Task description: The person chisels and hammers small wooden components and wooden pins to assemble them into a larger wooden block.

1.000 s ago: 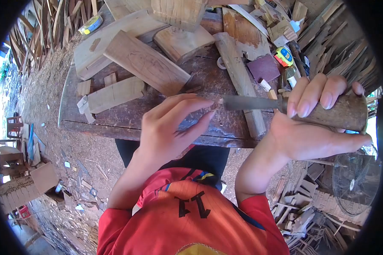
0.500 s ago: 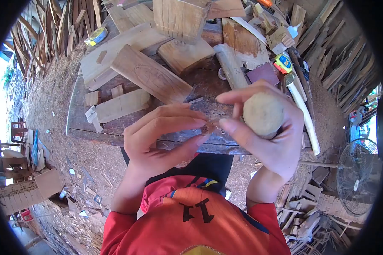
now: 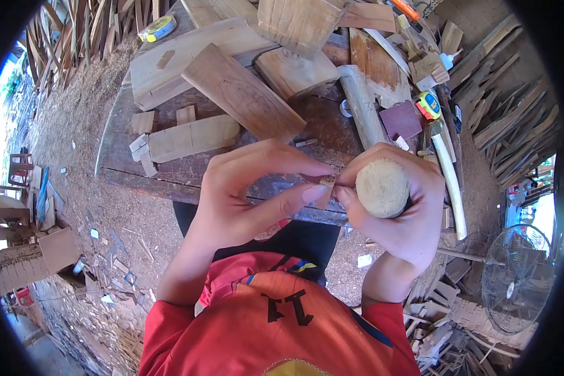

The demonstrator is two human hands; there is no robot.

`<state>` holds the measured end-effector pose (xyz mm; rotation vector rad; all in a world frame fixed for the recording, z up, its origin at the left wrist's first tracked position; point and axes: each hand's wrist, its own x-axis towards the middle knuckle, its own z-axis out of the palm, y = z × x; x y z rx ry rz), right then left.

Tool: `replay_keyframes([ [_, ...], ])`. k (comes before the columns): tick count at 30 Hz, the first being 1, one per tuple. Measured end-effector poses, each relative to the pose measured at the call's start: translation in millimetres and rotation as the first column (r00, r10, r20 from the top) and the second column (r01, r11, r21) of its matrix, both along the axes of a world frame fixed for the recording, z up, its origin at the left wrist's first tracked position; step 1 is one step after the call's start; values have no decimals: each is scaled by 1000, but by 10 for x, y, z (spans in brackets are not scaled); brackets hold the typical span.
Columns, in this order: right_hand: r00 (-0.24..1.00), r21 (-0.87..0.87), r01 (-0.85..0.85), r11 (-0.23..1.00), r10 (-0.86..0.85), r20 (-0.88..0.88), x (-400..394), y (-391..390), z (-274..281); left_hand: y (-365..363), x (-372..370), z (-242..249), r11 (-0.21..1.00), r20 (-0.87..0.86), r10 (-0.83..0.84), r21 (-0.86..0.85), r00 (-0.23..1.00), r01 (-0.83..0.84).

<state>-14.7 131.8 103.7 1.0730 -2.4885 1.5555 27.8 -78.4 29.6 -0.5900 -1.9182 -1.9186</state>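
Over the near edge of the workbench (image 3: 169,188), my left hand (image 3: 241,197) pinches a small brown wood piece (image 3: 325,191) between thumb and fingertips. My right hand (image 3: 407,200) is wrapped around a pale wooden cylinder (image 3: 382,188), its round end facing up. The rest of the cylinder is hidden in the palm. My right thumb and forefinger meet right at the small wood piece, beside the left fingertips. Just beyond my hands lies a brown wooden board (image 3: 244,94).
A jointed light wood piece (image 3: 191,139) and small blocks lie at the left. Toward the right are a wooden rod (image 3: 362,106), a purple-brown square (image 3: 401,121), a tape measure (image 3: 428,105) and a pale-handled tool (image 3: 448,178). Another tape measure (image 3: 158,29) sits far left.
My right forefinger has closed in from a raised position toward the thumb. The small wood piece is now more upright between both hands. The whole view has shifted slightly.
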Motion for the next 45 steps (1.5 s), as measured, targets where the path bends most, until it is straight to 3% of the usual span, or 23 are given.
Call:
replay_keyframes([
  [4,995,38,84,996,-82,-52,52,-61,-10,-10,44,8,991,137,-108,90,985,97],
  [6,991,49,107,993,-103,-82,48,-54,-56,21,47,2,969,182,-166,212,969,126],
  [13,989,-10,146,989,-146,-4,96,-56,-87,63,69,54,910,285,-274,387,919,151],
  [17,990,-56,128,990,-130,-52,98,-37,-69,48,45,27,879,290,-306,451,907,152],
  [22,987,-44,159,986,-157,35,154,-29,6,15,15,-24,819,199,-347,539,916,194],
  [27,985,56,151,987,-155,76,187,-17,-39,2,13,-15,806,195,-390,545,900,231],
  [30,968,-29,151,988,-142,208,228,-95,4,-13,12,-22,807,199,-388,544,900,227],
  [37,992,-7,109,994,-108,69,238,-161,90,-10,31,2,853,155,-356,456,921,253],
  [42,985,50,162,986,-159,-69,300,-248,81,-20,77,66,894,189,-298,399,936,204],
  [45,990,67,134,989,-130,-60,301,-231,68,-15,117,107,901,242,-285,398,927,173],
])
